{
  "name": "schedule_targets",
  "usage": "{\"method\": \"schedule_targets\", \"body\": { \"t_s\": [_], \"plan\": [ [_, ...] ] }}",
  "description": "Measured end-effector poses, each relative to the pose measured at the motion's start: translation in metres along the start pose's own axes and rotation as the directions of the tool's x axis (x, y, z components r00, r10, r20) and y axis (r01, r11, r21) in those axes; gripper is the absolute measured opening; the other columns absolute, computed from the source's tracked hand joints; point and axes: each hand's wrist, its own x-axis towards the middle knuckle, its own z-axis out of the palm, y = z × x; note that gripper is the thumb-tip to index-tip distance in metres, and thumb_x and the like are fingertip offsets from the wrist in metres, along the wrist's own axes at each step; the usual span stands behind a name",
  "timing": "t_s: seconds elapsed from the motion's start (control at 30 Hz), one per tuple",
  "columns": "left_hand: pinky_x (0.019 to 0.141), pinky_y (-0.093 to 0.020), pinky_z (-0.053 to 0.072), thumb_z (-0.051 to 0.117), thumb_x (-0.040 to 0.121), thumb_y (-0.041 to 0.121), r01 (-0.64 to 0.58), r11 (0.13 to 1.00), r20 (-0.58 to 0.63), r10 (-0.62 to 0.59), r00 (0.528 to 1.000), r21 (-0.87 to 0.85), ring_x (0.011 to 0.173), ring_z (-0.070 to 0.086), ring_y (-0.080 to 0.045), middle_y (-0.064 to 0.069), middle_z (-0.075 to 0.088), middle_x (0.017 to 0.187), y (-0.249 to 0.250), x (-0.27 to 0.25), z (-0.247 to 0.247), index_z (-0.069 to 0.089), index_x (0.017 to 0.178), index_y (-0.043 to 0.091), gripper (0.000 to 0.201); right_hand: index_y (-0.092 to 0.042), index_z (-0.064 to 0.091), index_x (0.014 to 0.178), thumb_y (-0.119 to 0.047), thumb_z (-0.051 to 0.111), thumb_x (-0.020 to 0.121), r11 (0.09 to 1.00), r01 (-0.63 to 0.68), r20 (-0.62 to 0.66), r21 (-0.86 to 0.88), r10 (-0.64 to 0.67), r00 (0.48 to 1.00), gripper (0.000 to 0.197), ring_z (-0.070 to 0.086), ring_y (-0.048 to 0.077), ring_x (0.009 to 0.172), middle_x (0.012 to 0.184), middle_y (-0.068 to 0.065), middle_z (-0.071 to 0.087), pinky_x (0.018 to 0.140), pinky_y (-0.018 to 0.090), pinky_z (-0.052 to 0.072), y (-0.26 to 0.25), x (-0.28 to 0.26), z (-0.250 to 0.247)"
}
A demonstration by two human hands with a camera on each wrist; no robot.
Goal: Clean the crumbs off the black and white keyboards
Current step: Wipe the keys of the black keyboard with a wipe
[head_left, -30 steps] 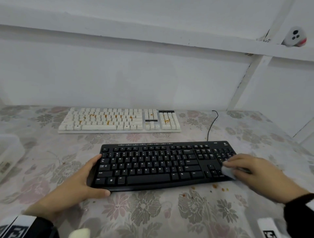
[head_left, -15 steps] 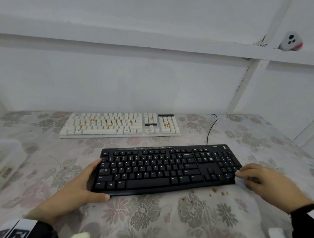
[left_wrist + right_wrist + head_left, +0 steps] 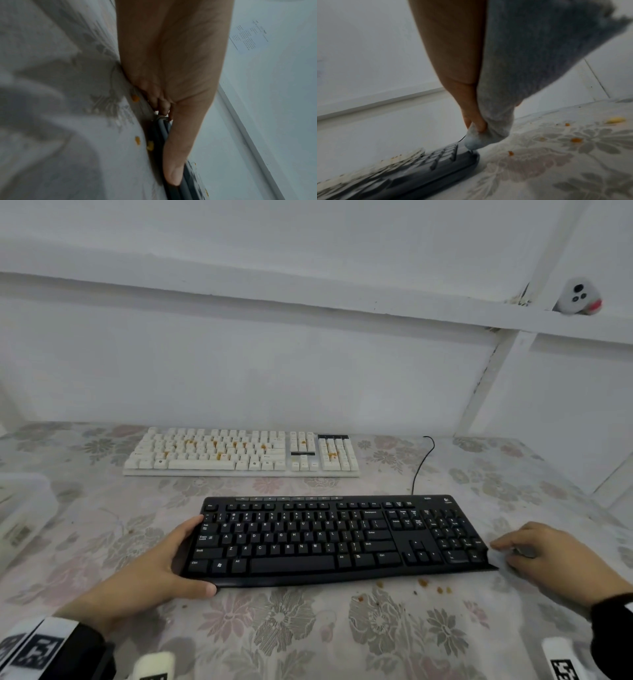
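Observation:
The black keyboard [image 3: 339, 539] lies on the floral tablecloth [image 3: 308, 631], near me. My left hand [image 3: 191, 556] grips its left end, thumb along the front edge and fingers [image 3: 161, 105] curled at the corner. At the keyboard's right end, my right hand [image 3: 507, 553] holds a grey cloth [image 3: 513, 67] pinched between thumb and fingers. The cloth's tip touches the keyboard's right corner [image 3: 467, 151]. Orange crumbs [image 3: 424, 583] lie on the tablecloth in front of the black keyboard. Farther back, the white keyboard [image 3: 239, 453] has orange crumbs scattered over its keys.
A translucent plastic box [image 3: 20, 515] stands at the left table edge. The keyboard's black cable [image 3: 423, 463] runs back toward the white wall. A small white device [image 3: 579, 299] sits on a ledge at the upper right. More crumbs [image 3: 135, 98] lie by my left hand.
My right hand slid right with the cloth, off the number pad to just past the keyboard's right end. My left hand kept its hold.

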Motion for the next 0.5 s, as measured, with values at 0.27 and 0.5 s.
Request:
{"method": "schedule_targets", "body": {
  "t_s": [0.27, 0.5],
  "plan": [
    [0.097, -0.016, 0.04, 0.095, 0.025, 0.053, 0.019, 0.999, -0.006, -0.019, 1.0, 0.033, 0.114, 0.054, 0.011, 0.025, 0.054, 0.129, -0.002, 0.001, -0.001, 0.027, 0.145, 0.038, 0.139, -0.045, 0.05, 0.076, -0.022, 0.071, 0.081, 0.965, -0.075, 0.02, 0.253, 0.072, 0.997, 0.032, 0.06, 0.026, 0.061, 0.062, 0.008, 0.066, 0.062, 0.034, 0.044, 0.014, -0.015, -0.011],
    [0.076, -0.006, 0.038, 0.085, 0.069, 0.024, 0.112, 0.988, -0.054, -0.106, 0.993, 0.108, 0.096, 0.047, 0.015, 0.035, 0.044, 0.11, 0.012, -0.008, 0.007, 0.02, 0.149, 0.033, 0.103, -0.026, 0.064, 0.084, -0.046, 0.083, 0.057, 0.721, -0.094, 0.205, 0.687, -0.067, 0.977, 0.039, 0.048, 0.018, 0.053, 0.06, 0.009, 0.056, 0.047, 0.017, 0.037, -0.053, -0.037, -0.02]
  ]
}}
